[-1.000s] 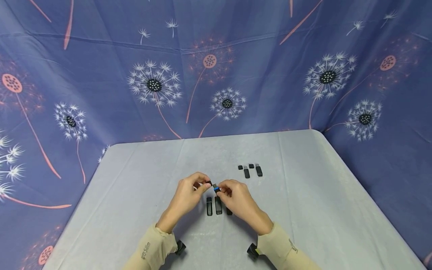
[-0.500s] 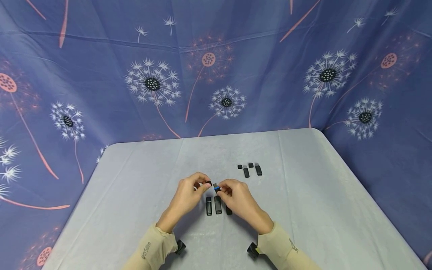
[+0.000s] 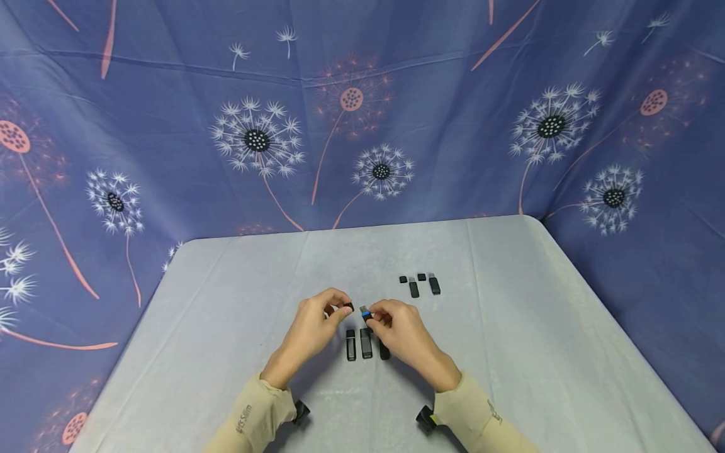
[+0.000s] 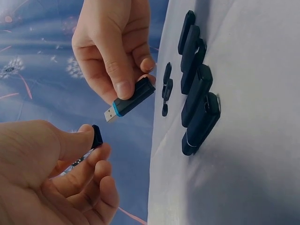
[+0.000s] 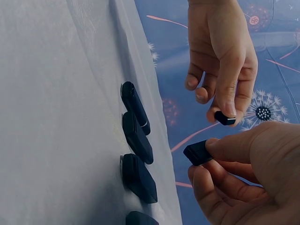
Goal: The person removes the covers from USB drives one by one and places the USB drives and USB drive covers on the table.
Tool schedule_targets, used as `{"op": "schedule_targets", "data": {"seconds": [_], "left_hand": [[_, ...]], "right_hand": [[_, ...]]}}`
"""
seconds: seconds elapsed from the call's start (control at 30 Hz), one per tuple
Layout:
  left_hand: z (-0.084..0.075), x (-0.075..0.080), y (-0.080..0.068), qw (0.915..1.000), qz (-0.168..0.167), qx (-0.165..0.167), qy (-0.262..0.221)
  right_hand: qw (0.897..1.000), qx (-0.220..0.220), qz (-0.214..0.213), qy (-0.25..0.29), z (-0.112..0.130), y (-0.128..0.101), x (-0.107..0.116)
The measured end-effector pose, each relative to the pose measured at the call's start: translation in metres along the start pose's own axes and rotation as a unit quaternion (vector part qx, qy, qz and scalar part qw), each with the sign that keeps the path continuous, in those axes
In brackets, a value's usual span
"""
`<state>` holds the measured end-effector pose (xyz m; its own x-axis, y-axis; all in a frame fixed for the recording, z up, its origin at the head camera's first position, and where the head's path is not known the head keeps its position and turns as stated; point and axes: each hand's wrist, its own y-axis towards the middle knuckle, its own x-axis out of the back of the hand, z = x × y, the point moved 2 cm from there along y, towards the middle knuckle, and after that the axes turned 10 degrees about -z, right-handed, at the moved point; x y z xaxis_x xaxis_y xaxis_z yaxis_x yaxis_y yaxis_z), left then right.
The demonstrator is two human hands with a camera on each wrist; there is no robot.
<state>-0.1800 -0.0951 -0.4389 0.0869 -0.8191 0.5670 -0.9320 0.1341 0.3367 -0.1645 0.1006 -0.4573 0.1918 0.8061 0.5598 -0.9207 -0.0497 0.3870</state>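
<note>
Above the table, my left hand (image 3: 316, 322) pinches a small black cap (image 4: 97, 136) between thumb and fingertips. My right hand (image 3: 403, 332) pinches a black USB flash drive (image 4: 135, 98) by its body. Its bare metal plug and a blue band at the plug's base show in the left wrist view. Cap and drive are apart, with a small gap between them. Below the hands lies a row of black flash drives with their caps on, among them a left one (image 3: 351, 345), a middle one (image 3: 365, 344) and one partly behind my right hand (image 3: 384, 351).
Farther back on the grey-white table (image 3: 255, 270) lie two uncapped black drives, a left one (image 3: 414, 289) and a right one (image 3: 434, 285). Near their plugs lie two small caps, one left (image 3: 403, 279) and one right (image 3: 421, 277). Blue patterned cloth (image 3: 442, 138) hangs behind.
The gap between cap and flash drive has widened a little: the cap shifted slightly left and the drive slightly right. The things on the table lie as before.
</note>
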Motion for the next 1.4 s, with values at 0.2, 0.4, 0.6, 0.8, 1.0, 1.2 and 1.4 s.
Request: {"op": "schedule_targets", "data": {"seconds": [0.2,0.4,0.6,0.8,1.0,1.2,1.4], "left_hand": [[0.000,-0.001,0.002,1.0000,0.002,0.001,0.006],[-0.003,-0.002,0.005,0.9999,0.008,0.009,0.011],[-0.003,-0.004,0.008,0.9998,0.010,0.007,0.013],[-0.002,-0.006,0.011,0.9997,0.010,-0.008,0.020],[-0.003,-0.009,0.012,0.9997,0.014,-0.002,0.020],[-0.003,-0.011,0.013,0.9997,0.020,-0.003,0.017],[-0.002,-0.012,0.013,0.9997,0.019,-0.012,0.012]], "right_hand": [[1.000,0.000,-0.002,0.001,0.000,0.001,0.001],[1.000,-0.005,-0.008,0.000,-0.003,0.003,0.003],[1.000,-0.010,-0.009,-0.007,-0.003,0.006,0.005],[1.000,-0.014,-0.008,-0.010,-0.004,0.009,0.007],[1.000,-0.012,-0.010,-0.012,-0.008,0.014,0.009],[0.999,-0.036,-0.001,-0.009,-0.015,0.017,0.009],[0.999,-0.035,-0.004,-0.019,-0.019,0.021,0.009]]}}
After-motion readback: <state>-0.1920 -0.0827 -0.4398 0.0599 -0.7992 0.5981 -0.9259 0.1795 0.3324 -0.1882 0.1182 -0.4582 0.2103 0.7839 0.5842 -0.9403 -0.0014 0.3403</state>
